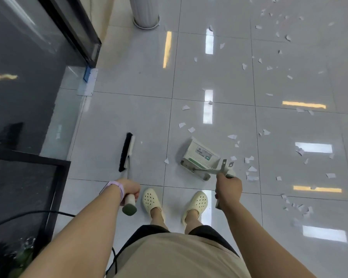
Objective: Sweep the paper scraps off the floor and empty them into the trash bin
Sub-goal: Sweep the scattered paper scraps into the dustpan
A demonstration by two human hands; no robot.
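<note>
Left hand (130, 188) clenched round handle of one broom (127, 152), wrist banded in lilac; brush head down on the floor (129, 109), bristles facing left. Right hand (228, 186) gripping handle of one dustpan (201, 155); pan tilted, mouth turned away, contents not visible. Both arms extended forward and down. Two pale clogs (151, 199) between the hands. Paper scraps (191, 129): dozens, too many for an exact count, scattered from just beside the pan toward the floor's far right corner, thickest along the right edge. One white column base (146, 19) at far edge. Dark glass panels along left edge.
</note>
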